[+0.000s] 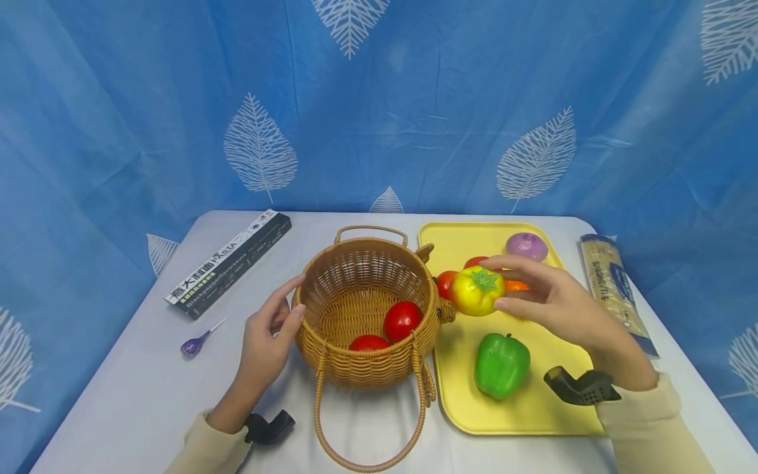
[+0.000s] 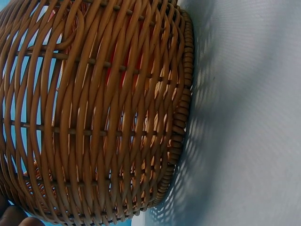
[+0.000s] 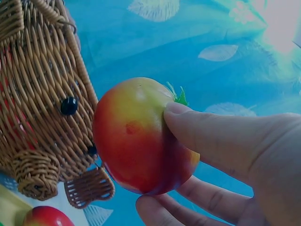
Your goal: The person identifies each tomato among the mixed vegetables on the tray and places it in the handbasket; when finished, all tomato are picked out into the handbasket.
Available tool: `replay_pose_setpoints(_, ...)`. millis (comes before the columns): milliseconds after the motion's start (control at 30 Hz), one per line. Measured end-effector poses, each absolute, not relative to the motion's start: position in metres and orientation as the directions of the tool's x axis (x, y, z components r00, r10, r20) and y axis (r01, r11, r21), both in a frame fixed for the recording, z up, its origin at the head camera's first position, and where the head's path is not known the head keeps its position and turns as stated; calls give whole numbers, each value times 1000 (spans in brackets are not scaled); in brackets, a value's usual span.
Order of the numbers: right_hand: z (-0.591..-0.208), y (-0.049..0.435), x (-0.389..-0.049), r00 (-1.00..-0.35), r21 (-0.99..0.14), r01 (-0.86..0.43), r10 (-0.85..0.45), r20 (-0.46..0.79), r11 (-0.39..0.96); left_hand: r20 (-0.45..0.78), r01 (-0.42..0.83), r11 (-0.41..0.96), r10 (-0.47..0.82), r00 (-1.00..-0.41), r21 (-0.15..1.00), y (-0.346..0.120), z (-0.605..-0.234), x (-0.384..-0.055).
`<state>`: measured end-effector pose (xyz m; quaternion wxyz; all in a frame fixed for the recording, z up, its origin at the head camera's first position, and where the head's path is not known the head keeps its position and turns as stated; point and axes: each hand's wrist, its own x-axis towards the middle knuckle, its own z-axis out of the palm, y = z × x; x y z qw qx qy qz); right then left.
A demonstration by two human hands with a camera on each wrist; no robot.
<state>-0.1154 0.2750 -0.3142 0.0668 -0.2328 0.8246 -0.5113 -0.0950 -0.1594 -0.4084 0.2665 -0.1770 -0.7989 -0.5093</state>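
Observation:
My right hand (image 1: pixel 551 296) holds a yellow-and-red tomato (image 1: pixel 476 291) with a green leafy top, above the yellow tray and just right of the wicker basket. In the right wrist view the thumb presses one side of the tomato (image 3: pixel 141 136) and fingertips support it below. My left hand (image 1: pixel 269 336) touches the left rim of the basket (image 1: pixel 367 375), fingers gently bent. Two red, rounded fruits or vegetables (image 1: pixel 403 320) lie inside the basket. Woven wall (image 2: pixel 103 117) fills much of the left wrist view, with a few fingertips (image 2: pixel 16 217) at its lower left corner.
The yellow tray (image 1: pixel 468 415) carries a green bell pepper (image 1: pixel 502 366), a purple onion (image 1: pixel 527 246), red items (image 1: pixel 447 283) and an orange piece. A spaghetti pack (image 1: pixel 616 289) lies right; a pasta box (image 1: pixel 227 263) and a small purple object (image 1: pixel 194 345) lie left. The basket handle (image 1: pixel 370 467) hangs forward.

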Motion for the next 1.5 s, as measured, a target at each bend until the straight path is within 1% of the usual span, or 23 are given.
replay_pose_setpoints(333, -309, 260, -111, -854, -891, -357, -484, 190, 280, 602, 550, 421, 12, -798, 721, -159, -408, -95)
replay_pose_setpoints(500, -309, 253, -108, -859, -883, -376, -463, 218, 282, 598, 545, 421, 8, -802, 725, -158, -407, -94)
replay_pose_setpoints(633, -307, 246, -105, -867, -887, -367, -448, 218, 279, 593, 540, 422, 5, -805, 728, -159, -407, -94)
replay_pose_setpoints(900, -306, 229, -99, -905, -895, -327, -373, 204, 304, 595, 541, 419, 3, -804, 729, -159, -407, -93)
replay_pose_setpoints(1100, -307, 219, -97, -909, -901, -312, -372, 191, 300, 595, 541, 422, 3, -804, 728, -158, -406, -93)
replay_pose_setpoints(1300, -302, 215, -94, -923, -902, -295, -339, 183, 316, 599, 543, 430, 5, -801, 721, -158, -406, -93)
replay_pose_setpoints(1500, -298, 208, -92, -906, -886, -357, -339, 252, 295, 587, 530, 431, 1, -810, 730, -158, -406, -92)
